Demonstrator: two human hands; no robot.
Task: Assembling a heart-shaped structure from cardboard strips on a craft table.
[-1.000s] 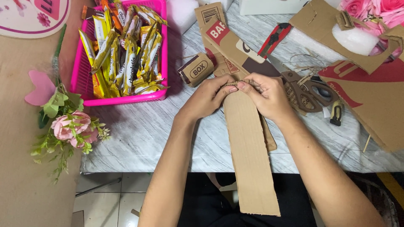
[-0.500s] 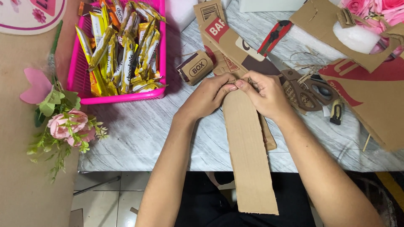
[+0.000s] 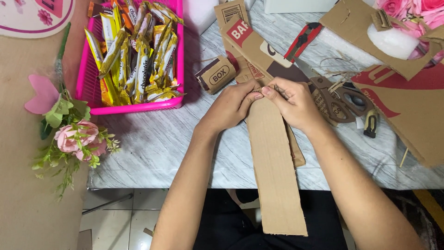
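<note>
A long brown corrugated cardboard strip (image 3: 276,171) lies on the marble table (image 3: 152,148) and hangs over its near edge toward me. My left hand (image 3: 230,106) and my right hand (image 3: 292,103) both pinch the strip's far end, fingertips meeting at the top middle. Under my hands lie more cardboard pieces (image 3: 245,39), some printed red and white.
A pink basket (image 3: 88,88) full of yellow-wrapped bars stands at the back left. Artificial pink flowers (image 3: 74,139) lie at the left. A small rolled cardboard piece (image 3: 216,74), a red utility knife (image 3: 303,41), brown-handled scissors (image 3: 340,99) and big cardboard sheets (image 3: 407,111) sit around my hands.
Hands and strip stay in nearly the same place; the view has shifted slightly. My fingers still pinch the strip's far end.
</note>
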